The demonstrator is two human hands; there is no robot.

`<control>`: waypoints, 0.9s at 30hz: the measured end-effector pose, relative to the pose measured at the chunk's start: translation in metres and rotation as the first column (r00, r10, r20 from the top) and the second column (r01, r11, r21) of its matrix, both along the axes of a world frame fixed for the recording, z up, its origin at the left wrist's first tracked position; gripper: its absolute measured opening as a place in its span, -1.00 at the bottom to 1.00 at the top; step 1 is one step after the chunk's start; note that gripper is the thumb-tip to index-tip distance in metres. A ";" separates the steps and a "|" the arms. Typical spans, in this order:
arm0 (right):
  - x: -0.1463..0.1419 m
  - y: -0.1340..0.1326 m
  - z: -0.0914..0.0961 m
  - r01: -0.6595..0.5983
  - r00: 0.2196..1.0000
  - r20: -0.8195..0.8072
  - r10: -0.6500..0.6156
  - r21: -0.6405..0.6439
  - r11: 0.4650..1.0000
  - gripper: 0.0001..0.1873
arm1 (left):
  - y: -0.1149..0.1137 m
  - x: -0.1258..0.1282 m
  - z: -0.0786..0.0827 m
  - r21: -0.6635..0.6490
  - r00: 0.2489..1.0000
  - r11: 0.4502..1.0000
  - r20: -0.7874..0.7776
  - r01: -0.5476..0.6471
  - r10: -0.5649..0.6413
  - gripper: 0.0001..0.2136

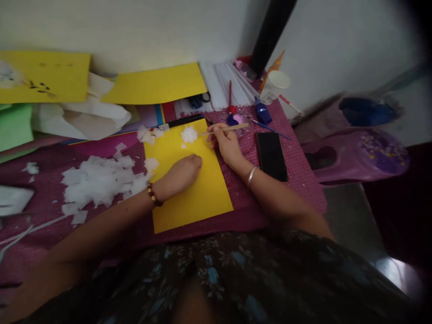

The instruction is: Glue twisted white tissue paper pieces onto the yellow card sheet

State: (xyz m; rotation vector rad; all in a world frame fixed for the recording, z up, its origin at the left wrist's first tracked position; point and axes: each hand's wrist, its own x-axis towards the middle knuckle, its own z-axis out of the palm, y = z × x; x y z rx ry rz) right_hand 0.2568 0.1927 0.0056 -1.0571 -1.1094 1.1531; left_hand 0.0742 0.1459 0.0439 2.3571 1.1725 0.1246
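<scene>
A yellow sheet of paper lies on the maroon mat in front of me. My left hand rests on the sheet with its fingers curled in; anything inside them is hidden. My right hand sits at the sheet's upper right edge, pinching a thin wooden brush that points left. A small white clump of tissue is stuck near the top of the sheet, just left of the brush tip.
A pile of torn white tissue pieces lies left of the sheet. A black phone lies to the right. Behind are a blue glue bottle, white cup, scissors, more yellow sheets and coloured papers.
</scene>
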 end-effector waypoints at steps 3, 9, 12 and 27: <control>-0.003 -0.012 0.004 -0.032 0.999 -0.030 0.032 0.026 0.999 -0.60 | -0.009 -0.023 0.013 -0.046 1.000 0.999 -0.011 0.018 -0.019 -0.81; -0.016 -0.029 0.003 -0.299 0.954 0.026 0.300 -0.042 0.953 -0.59 | -0.004 -0.116 0.027 0.047 0.940 0.943 -0.084 -0.329 0.332 -0.77; -0.018 -0.029 0.001 -0.322 0.945 0.051 0.324 -0.042 0.946 -0.62 | 0.016 -0.138 0.018 0.045 0.923 0.926 -0.079 -0.375 0.378 -0.71; -0.025 -0.044 0.009 -0.431 0.900 0.077 0.430 0.009 0.902 -0.65 | 0.009 -0.078 0.036 -0.763 0.552 0.602 0.405 -0.235 0.729 -0.74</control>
